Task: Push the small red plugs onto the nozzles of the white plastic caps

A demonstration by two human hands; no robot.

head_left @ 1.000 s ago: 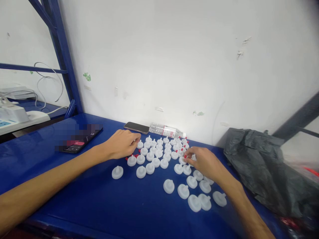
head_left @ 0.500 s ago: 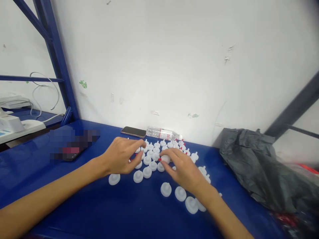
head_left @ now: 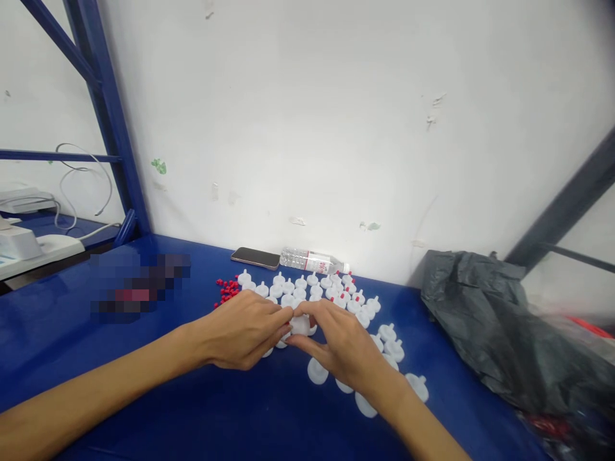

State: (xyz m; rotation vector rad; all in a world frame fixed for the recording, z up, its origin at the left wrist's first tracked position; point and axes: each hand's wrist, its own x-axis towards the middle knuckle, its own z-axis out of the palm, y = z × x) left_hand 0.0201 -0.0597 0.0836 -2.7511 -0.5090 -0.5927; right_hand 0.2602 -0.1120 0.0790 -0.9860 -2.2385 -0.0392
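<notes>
My right hand [head_left: 336, 336] is closed, its thumb and fingers round a white spouted cap [head_left: 300, 325]. My left hand [head_left: 247, 330] meets it from the left, fingertips pinched together against the near side of that cap. Whatever the left fingertips hold is too small and hidden to make out. Many white spouted caps [head_left: 373, 304] lie on the blue table [head_left: 269, 416] behind and to the right of my hands, some with red tips on their spouts. Beyond my left hand is a scatter of small red tips [head_left: 227, 291].
Against the wall lie a phone [head_left: 255, 257] and a clear plastic bottle [head_left: 314, 260] on its side. A dark plastic bag [head_left: 473, 314] covers the right side of the table. Blue frame posts [head_left: 118, 128] rise at left; a blurred-out item [head_left: 139, 291] lies there.
My hands have come together, the left moving right and the right moving slightly left and toward me with the white cap. The red tips at left are now uncovered.
</notes>
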